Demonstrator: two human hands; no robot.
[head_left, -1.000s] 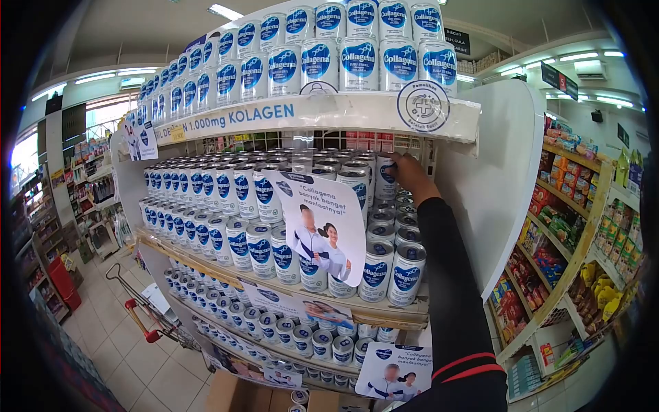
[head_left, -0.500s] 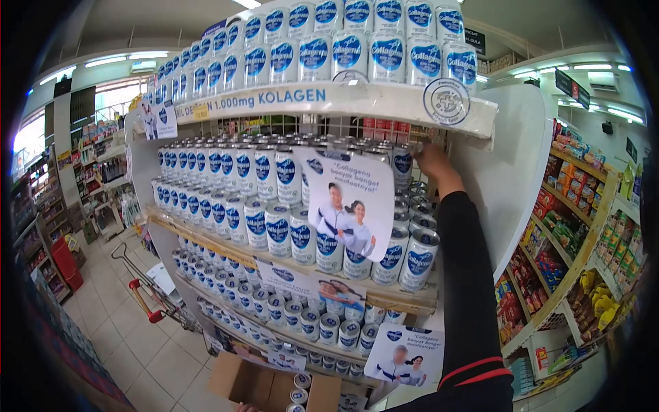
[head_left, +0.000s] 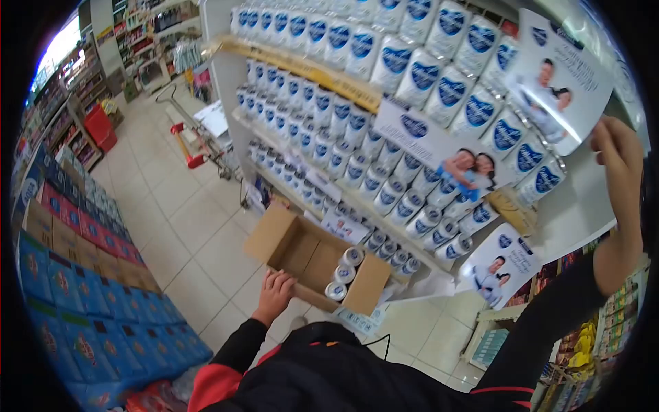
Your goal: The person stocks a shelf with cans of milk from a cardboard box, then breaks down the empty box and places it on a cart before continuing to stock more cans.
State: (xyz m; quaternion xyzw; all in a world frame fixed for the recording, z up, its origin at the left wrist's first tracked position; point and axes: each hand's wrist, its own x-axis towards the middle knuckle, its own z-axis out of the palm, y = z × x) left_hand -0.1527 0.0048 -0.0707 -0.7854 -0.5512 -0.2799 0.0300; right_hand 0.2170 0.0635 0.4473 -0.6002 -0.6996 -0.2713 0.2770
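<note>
My left hand (head_left: 276, 292) grips the near edge of an open cardboard box (head_left: 312, 296), fingers hooked over its wall. Inside the box, a row of three white cans (head_left: 344, 274) stands along the right end. Its remaining visible floor is bare cardboard. My right hand (head_left: 618, 147) is raised at the far right with loosely bent fingers and no can visible in it. Its fingertips are right by the edge of a white poster (head_left: 559, 82) fixed to the shelf front. Blue-labelled Collagena cans (head_left: 478, 113) stand in stacked rows beside and behind that poster.
Lower shelves hold more cans (head_left: 410, 204) behind a hanging picture strip (head_left: 439, 147). A second poster (head_left: 500, 266) hangs below right. A trolley with a red-ended handle (head_left: 187, 145) stands in the aisle left. Blue cartons (head_left: 103, 295) are stacked at lower left.
The view has tipped downward and towards the box. My right hand has left the can at the back of the upper shelf and come out beside the poster. My left hand now shows on the box edge.
</note>
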